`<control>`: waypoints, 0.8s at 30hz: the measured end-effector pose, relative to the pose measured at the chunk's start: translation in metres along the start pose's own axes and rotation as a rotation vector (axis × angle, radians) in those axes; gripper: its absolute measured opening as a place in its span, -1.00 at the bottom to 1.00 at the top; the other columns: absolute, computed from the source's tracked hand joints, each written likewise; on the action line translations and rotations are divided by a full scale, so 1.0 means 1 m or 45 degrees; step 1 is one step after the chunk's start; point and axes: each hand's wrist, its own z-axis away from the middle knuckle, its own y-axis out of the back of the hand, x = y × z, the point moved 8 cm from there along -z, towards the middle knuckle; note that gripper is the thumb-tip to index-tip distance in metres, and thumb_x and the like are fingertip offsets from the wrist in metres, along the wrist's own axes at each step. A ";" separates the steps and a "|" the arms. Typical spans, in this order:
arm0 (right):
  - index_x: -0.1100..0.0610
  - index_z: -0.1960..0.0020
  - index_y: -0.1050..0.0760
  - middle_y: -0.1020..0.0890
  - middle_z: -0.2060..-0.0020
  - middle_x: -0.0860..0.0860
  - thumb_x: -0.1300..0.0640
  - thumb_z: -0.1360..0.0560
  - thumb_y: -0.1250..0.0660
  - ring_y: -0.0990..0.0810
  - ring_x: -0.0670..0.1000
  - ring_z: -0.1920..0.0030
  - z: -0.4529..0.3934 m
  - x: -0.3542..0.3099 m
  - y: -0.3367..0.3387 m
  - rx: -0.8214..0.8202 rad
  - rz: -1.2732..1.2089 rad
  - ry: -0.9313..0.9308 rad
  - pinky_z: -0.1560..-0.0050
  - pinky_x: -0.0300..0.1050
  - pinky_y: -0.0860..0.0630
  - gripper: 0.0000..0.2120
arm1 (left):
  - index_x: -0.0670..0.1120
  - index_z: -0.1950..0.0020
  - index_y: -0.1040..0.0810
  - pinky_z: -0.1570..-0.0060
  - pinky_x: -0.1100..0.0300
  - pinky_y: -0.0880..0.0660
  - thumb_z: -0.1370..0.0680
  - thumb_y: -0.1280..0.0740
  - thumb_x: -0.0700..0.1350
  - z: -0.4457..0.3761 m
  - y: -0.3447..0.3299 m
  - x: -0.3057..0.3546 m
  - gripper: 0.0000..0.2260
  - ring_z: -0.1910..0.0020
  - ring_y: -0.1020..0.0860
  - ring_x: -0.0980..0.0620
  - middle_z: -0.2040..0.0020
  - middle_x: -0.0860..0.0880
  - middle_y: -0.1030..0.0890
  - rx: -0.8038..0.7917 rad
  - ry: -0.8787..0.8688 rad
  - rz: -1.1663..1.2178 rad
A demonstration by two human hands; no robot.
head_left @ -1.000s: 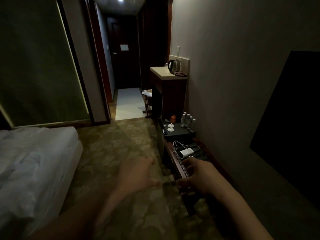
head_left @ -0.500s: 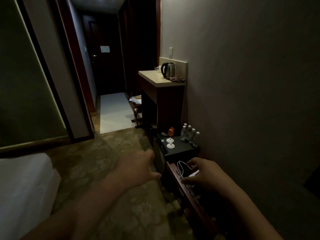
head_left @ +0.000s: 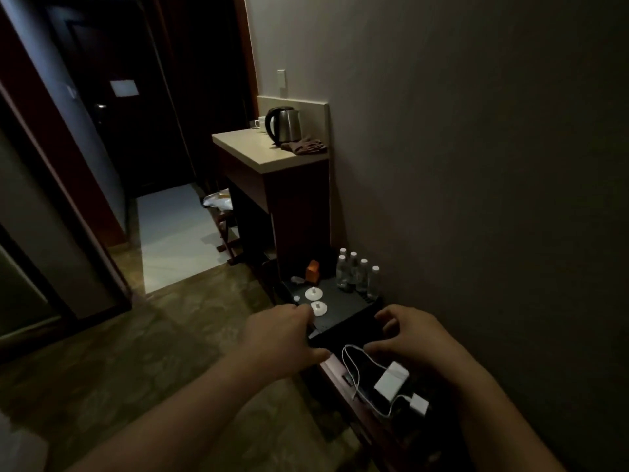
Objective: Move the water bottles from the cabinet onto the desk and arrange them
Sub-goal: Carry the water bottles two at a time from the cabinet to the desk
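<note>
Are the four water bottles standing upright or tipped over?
Upright: the water bottles stand in a row on the low black cabinet, white caps pointing up.

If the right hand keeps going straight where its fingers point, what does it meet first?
Probably the row of water bottles by the wall. The right hand is open and empty above the low black cabinet, with nothing between them, though depth is unclear.

The room is dim and grainy. The pale hallway floor (head_left: 177, 233) is the brightest patch, the entry door (head_left: 112, 114) sinks into shadow, and wide-angle distortion bends the edges.
</note>
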 end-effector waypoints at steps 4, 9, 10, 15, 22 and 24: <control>-0.06 -0.32 -0.46 -0.59 -0.12 -0.05 -0.13 -0.29 -0.58 -0.57 -0.12 -0.01 -0.095 -0.008 0.027 0.025 0.000 -0.017 0.09 -0.29 -0.50 -0.35 | 0.19 -0.16 -0.42 0.24 0.17 -0.54 -0.33 -0.28 0.47 -0.095 -0.005 -0.024 -0.46 0.19 -0.46 0.13 0.09 0.18 -0.47 0.007 0.007 -0.013; -0.06 -0.30 -0.48 -0.61 -0.12 -0.06 -0.16 -0.27 -0.57 -0.57 -0.12 -0.02 -0.192 -0.020 0.059 0.096 0.112 0.012 0.03 -0.28 -0.48 -0.36 | 0.17 -0.27 -0.36 0.18 0.11 -0.58 -0.35 -0.27 0.46 -0.206 0.004 -0.051 -0.40 0.10 -0.53 0.09 -0.03 0.12 -0.53 0.078 0.016 -0.021; -0.06 -0.31 -0.47 -0.61 -0.12 -0.05 -0.16 -0.28 -0.56 -0.56 -0.10 -0.03 -0.207 -0.022 0.064 0.111 0.141 0.014 0.02 -0.27 -0.47 -0.35 | 0.17 -0.26 -0.38 0.17 0.11 -0.58 -0.35 -0.27 0.46 -0.221 0.005 -0.055 -0.40 0.08 -0.54 0.09 -0.03 0.13 -0.54 0.093 0.017 -0.013; -0.07 -0.33 -0.42 -0.62 -0.10 -0.04 -0.15 -0.27 -0.54 -0.59 -0.04 -0.04 -0.270 -0.018 0.082 0.151 0.208 -0.066 -0.01 -0.17 -0.53 -0.32 | 0.18 -0.27 -0.37 0.20 0.12 -0.58 -0.34 -0.27 0.47 -0.296 -0.002 -0.078 -0.40 0.05 -0.54 0.12 -0.06 0.15 -0.54 0.137 0.029 0.027; -0.08 -0.37 -0.36 -0.57 -0.08 -0.08 -0.13 -0.31 -0.54 -0.54 -0.07 -0.02 -0.339 0.016 0.090 0.279 0.163 -0.287 0.11 -0.24 -0.43 -0.31 | 0.20 -0.30 -0.36 0.25 0.17 -0.56 -0.36 -0.28 0.47 -0.408 -0.038 -0.114 -0.39 0.07 -0.53 0.16 -0.09 0.18 -0.53 0.136 -0.041 0.075; -0.08 -0.38 -0.36 -0.57 -0.13 -0.07 -0.13 -0.31 -0.54 -0.54 -0.07 -0.04 -0.358 0.024 0.087 0.331 0.134 -0.367 0.10 -0.24 -0.41 -0.29 | 0.21 -0.29 -0.37 0.33 0.23 -0.49 -0.35 -0.27 0.47 -0.439 -0.053 -0.123 -0.40 0.10 -0.53 0.18 -0.08 0.19 -0.54 0.138 -0.087 0.086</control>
